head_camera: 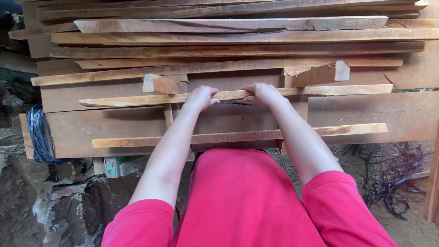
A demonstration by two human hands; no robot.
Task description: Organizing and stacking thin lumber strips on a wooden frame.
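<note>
A long thin wooden slat (329, 90) lies across a stack of rough planks in front of me. My left hand (201, 97) grips this slat near its middle, fingers curled over its top edge. My right hand (262, 93) grips the same slat a little to the right. Both arms reach forward from red sleeves. A second slat (238, 136) lies lower and nearer to me, across a wide board (109, 126).
More planks (228, 36) are piled behind, up to the top of the view. Two short wood blocks (157, 83) (322, 73) stick out above the slat. A blue-black cord bundle (39, 135) hangs at the left. Dirt ground and dark roots (393, 178) lie at the right.
</note>
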